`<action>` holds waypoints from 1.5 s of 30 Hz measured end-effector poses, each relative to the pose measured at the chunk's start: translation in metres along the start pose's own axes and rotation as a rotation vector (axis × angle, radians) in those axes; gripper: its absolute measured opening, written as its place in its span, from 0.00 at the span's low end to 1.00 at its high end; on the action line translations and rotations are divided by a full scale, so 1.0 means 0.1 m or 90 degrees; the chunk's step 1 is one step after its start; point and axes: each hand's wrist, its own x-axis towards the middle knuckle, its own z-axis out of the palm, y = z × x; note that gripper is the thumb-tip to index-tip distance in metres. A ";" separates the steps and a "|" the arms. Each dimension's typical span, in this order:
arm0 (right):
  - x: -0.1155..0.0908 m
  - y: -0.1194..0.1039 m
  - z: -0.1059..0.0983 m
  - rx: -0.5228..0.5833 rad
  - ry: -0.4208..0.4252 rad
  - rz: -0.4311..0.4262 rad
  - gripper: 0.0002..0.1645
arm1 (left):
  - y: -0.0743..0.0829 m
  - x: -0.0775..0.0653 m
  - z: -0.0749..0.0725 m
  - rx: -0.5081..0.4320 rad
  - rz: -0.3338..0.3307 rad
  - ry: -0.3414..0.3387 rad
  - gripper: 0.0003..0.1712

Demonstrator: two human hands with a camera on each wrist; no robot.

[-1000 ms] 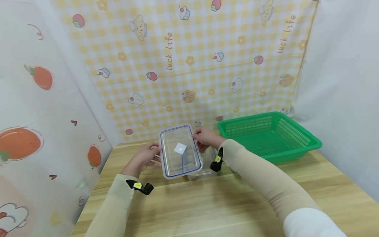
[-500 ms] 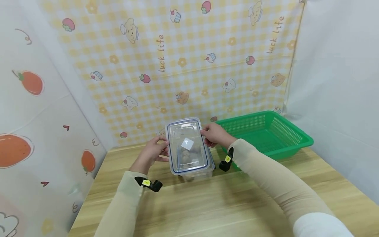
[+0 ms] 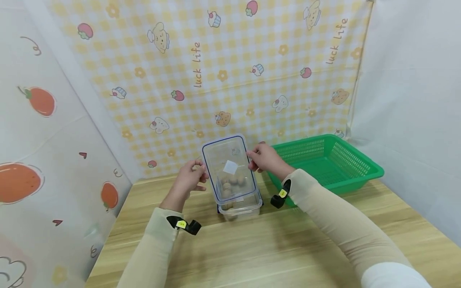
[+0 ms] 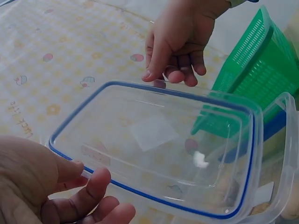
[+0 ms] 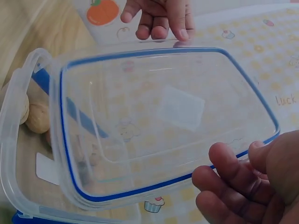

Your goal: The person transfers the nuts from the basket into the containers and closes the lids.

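Observation:
A clear plastic lid [image 3: 230, 180] with a blue seal round its edge is tilted up over a clear food container [image 3: 248, 211]. A white square label [image 3: 230, 167] sits on the lid. My left hand [image 3: 191, 175] pinches the lid's left edge between thumb and fingers; my right hand [image 3: 264, 157] pinches the opposite edge. Several round brown walnuts [image 5: 38, 117] lie inside the container, partly seen through the lid. In the left wrist view, the lid's lower end overlaps the container's rim [image 4: 286, 154].
A green plastic basket [image 3: 331, 184] with mesh sides stands on the wooden table [image 3: 230, 256] to the right, close beside the right forearm. A yellow checked cloth [image 3: 223, 96] hangs behind, and white cloths cover the left and right sides.
The lid moved right over the container, then its far end rose, so it stands more steeply and more walnuts show. Both hands kept their hold and moved with it.

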 end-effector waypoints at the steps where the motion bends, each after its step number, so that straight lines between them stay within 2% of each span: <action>1: -0.01 -0.01 0.00 0.004 0.003 -0.010 0.20 | 0.01 -0.01 0.00 0.000 0.008 0.005 0.14; 5: -0.05 -0.03 -0.02 0.036 0.006 -0.055 0.21 | 0.06 -0.05 -0.01 0.021 0.055 0.021 0.27; 11: -0.14 -0.02 -0.02 0.066 -0.015 -0.138 0.32 | 0.07 -0.05 0.01 0.104 0.172 0.012 0.43; 16: -0.21 0.03 0.07 0.045 -0.018 -0.160 0.41 | -0.02 -0.04 0.06 0.157 0.215 0.007 0.45; 22: -0.28 0.15 0.28 0.015 -0.001 -0.124 0.63 | -0.18 -0.11 0.23 0.205 0.273 -0.007 0.43; 27: -0.37 0.28 0.43 0.030 0.020 -0.120 0.66 | -0.37 -0.15 0.34 0.222 0.264 -0.019 0.44; 33: -0.50 0.45 0.59 0.075 0.007 -0.116 0.64 | -0.61 -0.25 0.44 0.220 0.229 -0.046 0.48; 38: -0.57 0.61 0.71 0.099 0.000 -0.122 0.61 | -0.79 -0.31 0.52 0.215 0.237 -0.045 0.51; 45: -0.64 0.80 0.81 0.128 0.010 -0.133 0.62 | -1.02 -0.35 0.66 0.186 0.246 -0.057 0.49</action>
